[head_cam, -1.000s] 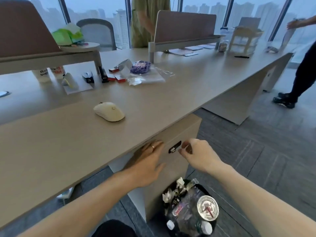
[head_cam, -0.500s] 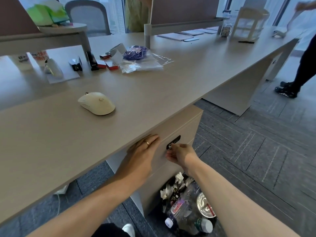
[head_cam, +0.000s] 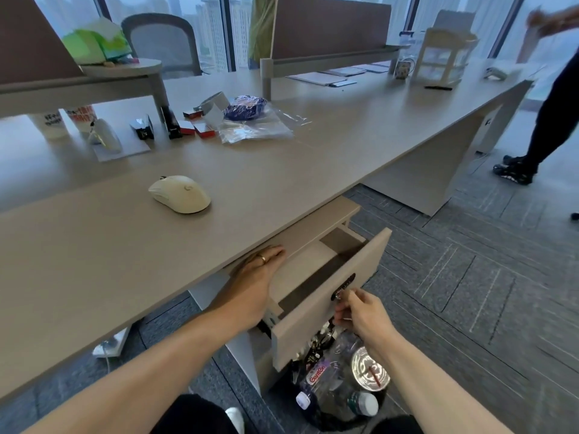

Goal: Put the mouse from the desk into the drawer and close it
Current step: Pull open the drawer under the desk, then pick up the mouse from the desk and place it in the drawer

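Right hand [head_cam: 360, 311]: fingertips pinched together at the dark lock plate [head_cam: 343, 286] on the drawer front, on something small there, likely a key, too small to be sure. Left hand [head_cam: 255, 277]: palm down, fingers straight and close together, lying flat on the cabinet top just under the desk edge, beside the drawer's left side; gripping nothing. Ring on one finger.

Drawer [head_cam: 326, 296] is pulled partway out, front panel angled toward the camera, visible part of the interior bare.

Mouse [head_cam: 179, 193]: white, on the desk [head_cam: 94, 261], well apart from both hands, above and left of the drawer. Long axis runs left-right in view, slightly diagonal; button and scroll-wheel end points left and away, rounded palm end points right and toward the desk's front edge. Upright on its base.

Below the drawer front: a bin [head_cam: 338, 383] of bottles and wrappers, touching or just beside the panel's lower edge.
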The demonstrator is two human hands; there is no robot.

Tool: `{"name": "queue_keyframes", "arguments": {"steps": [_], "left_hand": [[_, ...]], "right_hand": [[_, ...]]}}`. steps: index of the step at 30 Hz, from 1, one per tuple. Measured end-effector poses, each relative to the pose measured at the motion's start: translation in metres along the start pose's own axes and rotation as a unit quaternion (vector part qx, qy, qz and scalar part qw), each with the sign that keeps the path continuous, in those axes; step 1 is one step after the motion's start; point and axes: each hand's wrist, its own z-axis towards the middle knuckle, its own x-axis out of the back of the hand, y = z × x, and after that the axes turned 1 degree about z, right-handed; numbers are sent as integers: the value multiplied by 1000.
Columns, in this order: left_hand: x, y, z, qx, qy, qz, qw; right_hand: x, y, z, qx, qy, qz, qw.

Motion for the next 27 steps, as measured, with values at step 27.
{"name": "queue_keyframes", "arguments": {"steps": [27], "left_hand": [[-1,25,-10,16,45,26,999]], "right_hand": [[105,33,-77,6,58,1,998]]}}
